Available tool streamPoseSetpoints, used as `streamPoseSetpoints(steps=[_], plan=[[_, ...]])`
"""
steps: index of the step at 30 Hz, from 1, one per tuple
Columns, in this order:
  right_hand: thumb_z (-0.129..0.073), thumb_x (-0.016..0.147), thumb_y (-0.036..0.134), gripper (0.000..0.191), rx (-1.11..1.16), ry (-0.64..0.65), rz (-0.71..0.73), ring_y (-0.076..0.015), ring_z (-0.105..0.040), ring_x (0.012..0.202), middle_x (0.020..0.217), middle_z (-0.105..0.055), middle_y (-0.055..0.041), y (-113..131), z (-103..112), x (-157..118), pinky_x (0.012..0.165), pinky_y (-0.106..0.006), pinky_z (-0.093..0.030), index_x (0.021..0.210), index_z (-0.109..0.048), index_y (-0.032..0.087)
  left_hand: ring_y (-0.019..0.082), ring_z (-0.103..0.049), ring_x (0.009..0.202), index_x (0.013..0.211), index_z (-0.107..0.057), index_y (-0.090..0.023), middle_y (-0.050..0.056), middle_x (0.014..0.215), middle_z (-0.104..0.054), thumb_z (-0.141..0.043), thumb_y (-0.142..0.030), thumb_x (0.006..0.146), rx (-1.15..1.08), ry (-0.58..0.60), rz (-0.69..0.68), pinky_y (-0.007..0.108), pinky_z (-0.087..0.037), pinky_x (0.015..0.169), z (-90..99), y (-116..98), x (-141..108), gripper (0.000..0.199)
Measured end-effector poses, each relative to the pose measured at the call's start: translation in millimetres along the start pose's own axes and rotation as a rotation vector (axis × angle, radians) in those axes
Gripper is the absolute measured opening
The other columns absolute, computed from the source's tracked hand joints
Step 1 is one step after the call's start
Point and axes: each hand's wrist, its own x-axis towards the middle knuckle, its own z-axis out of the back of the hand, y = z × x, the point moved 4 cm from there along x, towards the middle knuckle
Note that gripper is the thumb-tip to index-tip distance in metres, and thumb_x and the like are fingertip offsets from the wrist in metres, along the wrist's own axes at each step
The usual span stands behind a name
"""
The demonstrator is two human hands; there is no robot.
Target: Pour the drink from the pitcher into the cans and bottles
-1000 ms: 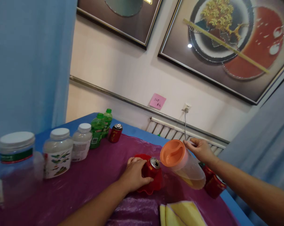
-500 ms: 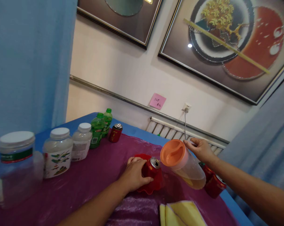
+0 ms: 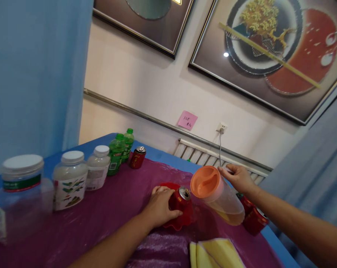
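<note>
My left hand is wrapped round a red can with an opened top, which stands in a red scalloped dish. To its right, my right hand grips a clear pitcher from its far side; the handle is hidden. An orange lid covers the pitcher, which tilts toward the can and has a little yellowish liquid low inside. No stream shows between the two.
Several clear jars with white lids, green bottles and a dark red can stand at left. More red cans are at right. A yellow cloth lies in front on purple sheeting.
</note>
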Motion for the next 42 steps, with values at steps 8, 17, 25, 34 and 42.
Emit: streamPoseSetpoints(steps=[8, 17, 25, 34, 42], plan=[[-0.054, 0.083, 0.061, 0.054, 0.007, -0.007, 0.003, -0.0096, -0.023, 0.049, 0.054, -0.02, 0.0062, 3.3, 1.0, -0.7, 0.046, -0.026, -0.018, 0.056, -0.024, 0.025, 0.035, -0.059, 0.116, 0.108, -0.071, -0.024, 0.008, 0.113, -0.072, -0.084, -0.053, 0.06, -0.003, 0.002, -0.006, 0.047, -0.038, 0.106, 0.0, 0.2, 0.2, 0.057], [-0.056, 0.085, 0.059, 0.054, 0.022, -0.003, 0.017, -0.0094, -0.025, 0.049, 0.053, -0.023, 0.006, -2.3, -0.4, 0.6, 0.045, -0.026, -0.02, 0.055, -0.027, 0.024, 0.035, -0.06, 0.115, 0.107, -0.072, -0.024, 0.008, 0.113, -0.072, -0.083, -0.053, 0.06, -0.003, 0.005, -0.002, 0.047, -0.038, 0.106, 0.7, -0.8, 0.0, 0.056], [-0.055, 0.084, 0.058, 0.053, 0.006, -0.005, 0.007, -0.0098, -0.024, 0.05, 0.055, -0.021, 0.006, 1.1, 1.7, 0.1, 0.047, -0.026, -0.019, 0.056, -0.025, 0.025, 0.035, -0.06, 0.115, 0.106, -0.072, -0.024, 0.008, 0.112, -0.071, -0.084, -0.054, 0.059, -0.008, 0.002, 0.0, 0.046, -0.038, 0.106, -0.2, 0.0, -0.1, 0.057], [-0.054, 0.083, 0.061, 0.055, -0.007, -0.006, 0.009, -0.0097, -0.023, 0.049, 0.055, -0.02, 0.0062, 5.7, 4.7, -1.2, 0.045, -0.026, -0.019, 0.056, -0.023, 0.025, 0.034, -0.059, 0.116, 0.109, -0.072, -0.025, 0.008, 0.115, -0.071, -0.083, -0.056, 0.059, 0.006, 0.0, 0.009, 0.045, -0.039, 0.106, -1.7, 1.9, 0.2, 0.061], [-0.053, 0.083, 0.062, 0.054, -0.002, 0.014, -0.015, -0.0107, -0.024, 0.052, 0.056, -0.02, 0.006, 3.6, 4.1, -2.0, 0.048, -0.027, -0.019, 0.057, -0.023, 0.025, 0.035, -0.059, 0.116, 0.108, -0.072, -0.024, 0.009, 0.115, -0.071, -0.083, -0.055, 0.06, -0.002, 0.004, 0.005, 0.046, -0.038, 0.106, -1.3, 0.9, 0.1, 0.058]])
